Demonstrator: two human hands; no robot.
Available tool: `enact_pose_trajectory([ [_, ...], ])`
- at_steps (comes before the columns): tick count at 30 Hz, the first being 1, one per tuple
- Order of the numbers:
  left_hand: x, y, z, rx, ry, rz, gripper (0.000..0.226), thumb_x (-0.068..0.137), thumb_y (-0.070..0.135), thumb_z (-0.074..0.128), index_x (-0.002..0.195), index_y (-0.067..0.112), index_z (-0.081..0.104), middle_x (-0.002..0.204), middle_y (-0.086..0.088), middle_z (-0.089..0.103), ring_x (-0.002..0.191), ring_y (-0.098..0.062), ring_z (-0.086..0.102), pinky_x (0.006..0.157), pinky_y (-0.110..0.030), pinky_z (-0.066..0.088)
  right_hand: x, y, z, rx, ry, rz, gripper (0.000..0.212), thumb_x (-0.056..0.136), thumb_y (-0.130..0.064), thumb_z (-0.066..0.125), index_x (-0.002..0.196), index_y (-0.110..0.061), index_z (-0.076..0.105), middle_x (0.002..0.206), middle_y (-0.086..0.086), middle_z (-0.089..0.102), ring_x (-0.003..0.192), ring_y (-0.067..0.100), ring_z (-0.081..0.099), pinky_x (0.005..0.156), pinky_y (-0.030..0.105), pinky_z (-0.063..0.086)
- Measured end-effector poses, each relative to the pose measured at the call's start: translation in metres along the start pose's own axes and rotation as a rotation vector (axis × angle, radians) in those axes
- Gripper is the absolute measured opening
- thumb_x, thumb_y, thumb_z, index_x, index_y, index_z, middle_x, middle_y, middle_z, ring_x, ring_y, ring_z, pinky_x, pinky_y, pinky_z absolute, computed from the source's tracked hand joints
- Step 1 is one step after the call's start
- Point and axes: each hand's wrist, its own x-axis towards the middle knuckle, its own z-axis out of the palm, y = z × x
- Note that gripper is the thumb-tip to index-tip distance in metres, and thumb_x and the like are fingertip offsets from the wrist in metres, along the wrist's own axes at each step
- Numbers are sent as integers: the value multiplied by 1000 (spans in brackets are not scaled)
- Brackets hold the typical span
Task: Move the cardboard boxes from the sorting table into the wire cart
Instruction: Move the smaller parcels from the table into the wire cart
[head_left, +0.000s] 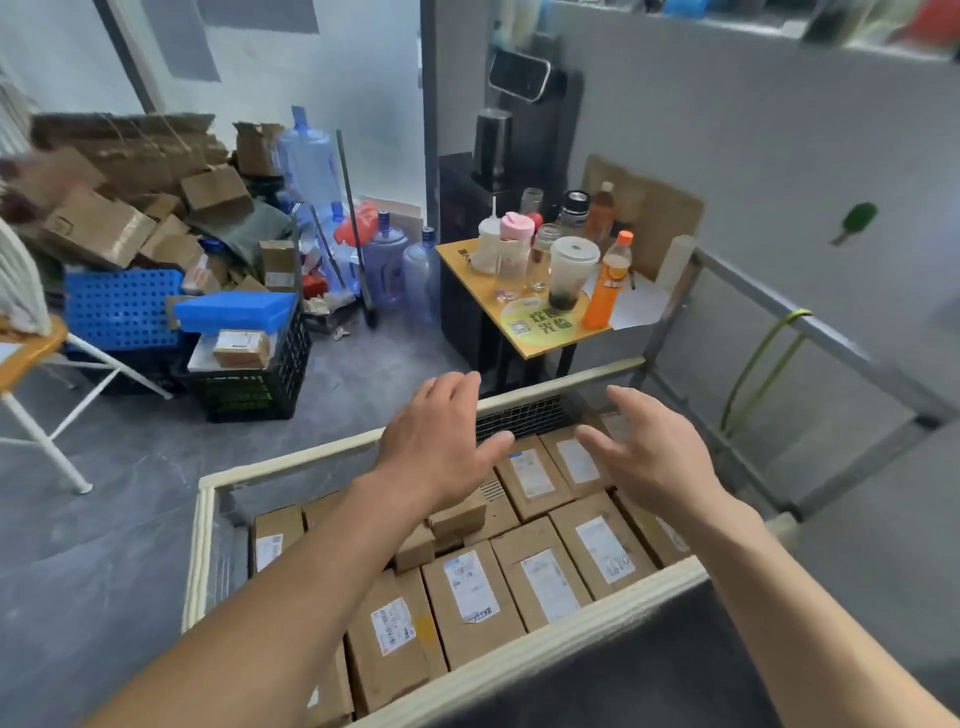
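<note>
1. A grey floor (130, 519) and a grey wall (753, 130) are seen, the wall running from 12 to 3 o'clock.
2. A wire cart (193, 561) with a cream padded rim is placed at 6 o'clock.
3. A loose heap of cardboard (130, 171) is piled at 10 o'clock against the far wall.
4. The cardboard boxes (602, 551) are packed side by side inside the cart, white labels turned upward.
5. A small yellow surface (493, 309) is set at 1 o'clock, just beyond the cart; cups, jars and an orange bottle (605, 291) are crowded on it.
6. A black crate (249, 384) and a blue crate (122, 306) are stacked at 9 o'clock.
7. Water bottles (387, 265) are stood on the floor at 11 o'clock.
8. The left hand (441, 441) and right hand (649, 452) are held above the boxes, fingers wide and spread, nothing gripped.
</note>
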Motion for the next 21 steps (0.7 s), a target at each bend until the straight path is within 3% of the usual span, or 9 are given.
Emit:
enact_pose_trajectory([
  [2, 11, 39, -1, -17, 30, 53, 79, 93, 61, 51, 156, 20, 24, 158, 5, 33, 145, -16, 28, 108, -40, 38, -2, 25, -29, -37, 51, -9, 54, 91, -51, 65, 130, -15, 60, 126, 1, 66, 107, 18, 59, 84, 32, 45],
  [5, 26, 102, -2, -33, 78, 133, 75, 92, 61, 52, 151, 20, 31, 152, 4, 39, 139, -16, 34, 104, -39, 41, -4, 69, -73, -76, 105, 15, 53, 90, -52, 64, 124, -12, 61, 125, 5, 66, 112, 25, 60, 89, 37, 48],
  [9, 40, 184, 4, -36, 98, 240, 74, 92, 62, 52, 150, 19, 32, 151, 1, 40, 139, -18, 36, 105, -39, 41, -14, 128, -125, -129, 158, 35, 65, 91, -55, 62, 138, -11, 54, 138, 5, 60, 126, 25, 55, 99, 37, 46],
  [12, 49, 242, 14, -62, 111, 319, 72, 92, 62, 54, 147, 20, 35, 147, 1, 44, 135, -17, 39, 103, -38, 42, -28, 175, -158, -150, 184, 100, 65, 90, -56, 62, 136, -10, 56, 134, 6, 62, 124, 27, 55, 97, 39, 46],
  [17, 59, 331, 38, -101, 55, 456, 80, 94, 62, 51, 155, 17, 28, 158, 0, 34, 146, -17, 28, 116, -38, 32, -57, 246, -207, -161, 201, 222, 59, 89, -55, 63, 129, -11, 59, 126, 6, 64, 120, 29, 56, 96, 41, 47],
  [21, 61, 396, 60, -147, 16, 558, 82, 94, 63, 52, 158, 18, 24, 161, 1, 29, 149, -16, 24, 116, -35, 30, -83, 299, -238, -139, 226, 350, 70, 90, -54, 64, 141, -7, 52, 141, 9, 58, 131, 28, 51, 105, 40, 42],
])
